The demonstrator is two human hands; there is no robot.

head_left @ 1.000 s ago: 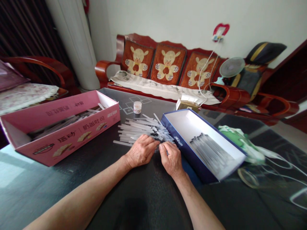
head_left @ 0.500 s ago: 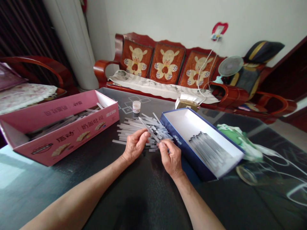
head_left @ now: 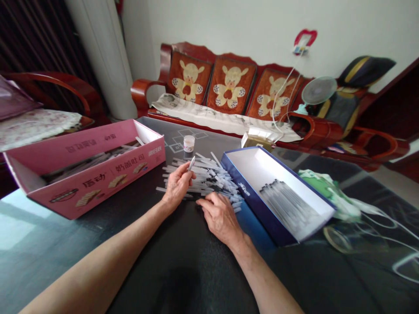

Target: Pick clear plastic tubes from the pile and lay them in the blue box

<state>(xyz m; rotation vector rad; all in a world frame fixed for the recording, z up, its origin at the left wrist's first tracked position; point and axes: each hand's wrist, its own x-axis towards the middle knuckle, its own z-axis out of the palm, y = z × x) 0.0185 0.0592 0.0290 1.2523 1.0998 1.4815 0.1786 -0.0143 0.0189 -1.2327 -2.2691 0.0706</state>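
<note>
In my left hand [head_left: 178, 183] a slim, pale, translucent pen [head_left: 191, 163] is pinched, its tip pointing up and away. My right hand [head_left: 220, 214] is low at the near side of a pile of similar translucent pen-like sticks [head_left: 209, 168]. Its fingertips are pressed together at the dark tabletop, and whatever is between them is too small to name. Some dark short pieces lie among the sticks. To the right, a blue box [head_left: 262, 205] with a white inside holds a row of black-ended pens [head_left: 288, 203].
On the left stands a long pink box [head_left: 121, 168] holding more sticks. A small white cup [head_left: 189, 143] is behind the pile, and a tissue pack [head_left: 257, 140] behind the blue box. Right of it are a green-and-white bag [head_left: 322, 189], a tape roll [head_left: 338, 239] and white cables [head_left: 406, 266].
My hands have come apart. The left has moved back slightly with the pen, now held more upright; the right has let go of it and dropped to the table beside the pile.
</note>
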